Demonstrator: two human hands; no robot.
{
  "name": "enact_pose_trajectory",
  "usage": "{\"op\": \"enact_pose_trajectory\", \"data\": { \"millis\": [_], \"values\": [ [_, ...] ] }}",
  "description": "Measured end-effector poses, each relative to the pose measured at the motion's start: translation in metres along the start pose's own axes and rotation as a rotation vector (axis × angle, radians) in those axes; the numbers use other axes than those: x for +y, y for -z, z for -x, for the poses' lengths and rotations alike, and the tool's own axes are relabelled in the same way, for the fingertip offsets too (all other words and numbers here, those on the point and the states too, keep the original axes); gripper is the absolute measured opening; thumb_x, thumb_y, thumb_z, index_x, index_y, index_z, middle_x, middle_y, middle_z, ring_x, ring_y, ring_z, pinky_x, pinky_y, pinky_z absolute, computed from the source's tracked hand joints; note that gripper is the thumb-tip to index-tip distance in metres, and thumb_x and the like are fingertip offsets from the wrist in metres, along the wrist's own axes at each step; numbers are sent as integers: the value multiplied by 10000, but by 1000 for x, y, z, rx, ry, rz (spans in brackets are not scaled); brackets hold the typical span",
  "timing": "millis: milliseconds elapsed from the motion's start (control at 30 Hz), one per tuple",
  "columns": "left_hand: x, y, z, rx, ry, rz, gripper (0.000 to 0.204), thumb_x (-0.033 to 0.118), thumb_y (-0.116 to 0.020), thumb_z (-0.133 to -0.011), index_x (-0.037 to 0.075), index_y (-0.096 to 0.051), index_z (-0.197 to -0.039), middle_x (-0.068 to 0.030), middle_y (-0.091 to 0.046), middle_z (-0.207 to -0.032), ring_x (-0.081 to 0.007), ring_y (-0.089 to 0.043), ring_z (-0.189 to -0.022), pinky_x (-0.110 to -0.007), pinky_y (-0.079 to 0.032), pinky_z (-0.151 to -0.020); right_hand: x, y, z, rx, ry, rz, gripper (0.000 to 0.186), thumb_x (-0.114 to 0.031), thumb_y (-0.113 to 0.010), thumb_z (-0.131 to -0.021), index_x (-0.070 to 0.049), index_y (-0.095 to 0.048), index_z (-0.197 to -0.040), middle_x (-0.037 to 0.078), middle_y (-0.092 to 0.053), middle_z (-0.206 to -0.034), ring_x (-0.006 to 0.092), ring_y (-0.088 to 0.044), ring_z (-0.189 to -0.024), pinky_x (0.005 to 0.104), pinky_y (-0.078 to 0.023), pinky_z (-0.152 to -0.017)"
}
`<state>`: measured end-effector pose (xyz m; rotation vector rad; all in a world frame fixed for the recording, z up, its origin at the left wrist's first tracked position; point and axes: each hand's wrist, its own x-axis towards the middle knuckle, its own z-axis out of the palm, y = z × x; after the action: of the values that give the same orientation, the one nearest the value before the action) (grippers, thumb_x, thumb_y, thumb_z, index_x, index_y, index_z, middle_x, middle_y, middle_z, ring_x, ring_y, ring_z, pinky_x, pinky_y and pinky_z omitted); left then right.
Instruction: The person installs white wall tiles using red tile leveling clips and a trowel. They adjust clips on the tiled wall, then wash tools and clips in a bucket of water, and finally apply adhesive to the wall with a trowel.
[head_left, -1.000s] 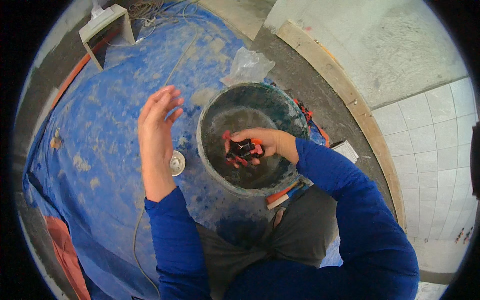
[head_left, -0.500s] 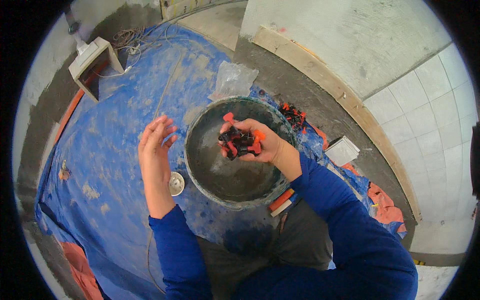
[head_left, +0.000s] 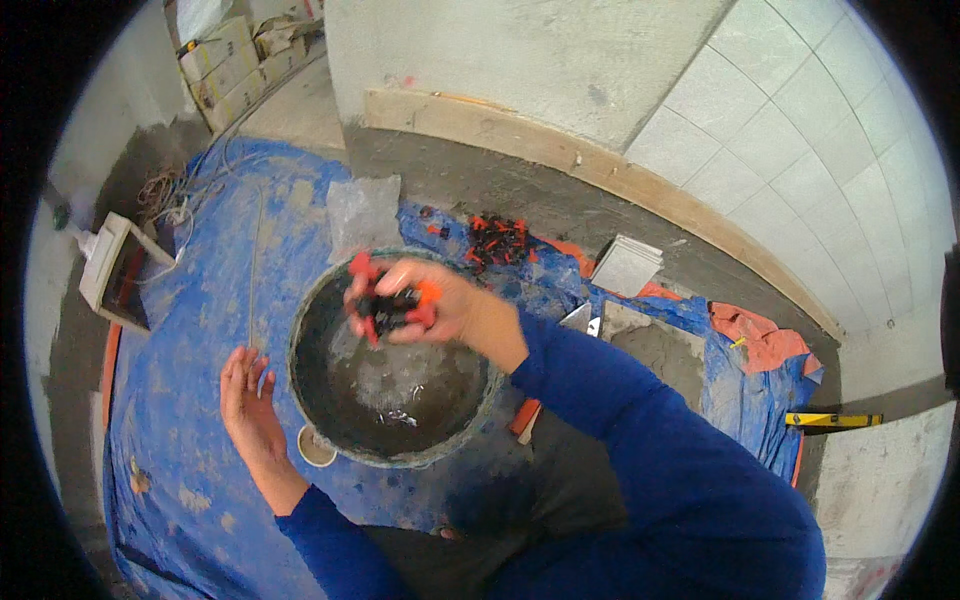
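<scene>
Gripping a clump of red and black plastic clips (head_left: 392, 300), the right hand (head_left: 430, 305) hung over the far rim of the round grey bucket (head_left: 330, 440) — its fingers were closed around the pieces, a little blurred. The left hand (head_left: 250, 410) hovered flat, fingers spread and holding nothing, just left of the bucket above the blue tarp (head_left: 200, 300). A small white cup (head_left: 315, 448) sat against the bucket's near-left side. More red and black clips (head_left: 497, 238) lay heaped on the tarp beyond the bucket, near a grey tile (head_left: 626, 266) to the right.
</scene>
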<state>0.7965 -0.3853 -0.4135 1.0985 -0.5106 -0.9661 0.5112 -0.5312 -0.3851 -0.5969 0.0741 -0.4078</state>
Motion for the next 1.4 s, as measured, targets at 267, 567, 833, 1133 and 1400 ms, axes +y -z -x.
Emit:
{"op": "enact_pose_trajectory", "data": {
  "millis": [267,567,833,1133,1400],
  "values": [
    [2,5,4,20,-14,-62,431,348,-645,-995,60,-595,-1312,-89,-644,-1279,-196,-606,-1141,-361,-437,-965,-137,100,105,1172,27,1079,445,-334,-784,-814,-46,-723,-1147,87,-708,-1026,230,-699,-912,294,-540,-552],
    [5,19,11,35,-25,-71,444,358,-648,-991,56,-601,-1313,-87,-649,-1270,-195,-609,-1136,-362,-438,-970,-163,101,85,1099,172,1839,473,-322,-763,-815,-51,-716,-1200,219,-721,-1154,363,-691,-1098,440,-541,-955],
    [3,10,-1,30,-16,6,411,318,-666,-978,56,-621,-1291,-82,-665,-1229,-196,-623,-1109,-352,-458,-944,40,25,-48,116,-486,2035,858,-625,-684,-866,-111,-454,-1513,269,-575,-1396,427,-539,-1317,498,-416,-1113],
    [37,22,22,93,-113,98,392,298,-667,-966,37,-651,-1258,-98,-687,-1197,-208,-644,-1081,-351,-484,-932,150,166,-112,74,-1037,2056,641,-564,-618,-873,-115,-669,-1327,171,-638,-1383,366,-618,-1254,500,-478,-1046],
    [52,37,33,134,-129,134,395,304,-677,-959,37,-656,-1249,-100,-681,-1197,-202,-638,-1084,-347,-480,-936,181,243,-101,-26,-1129,2059,536,-456,-572,-987,-120,-614,-1402,135,-542,-1503,340,-529,-1360,486,-426,-1105]
  ]
}}
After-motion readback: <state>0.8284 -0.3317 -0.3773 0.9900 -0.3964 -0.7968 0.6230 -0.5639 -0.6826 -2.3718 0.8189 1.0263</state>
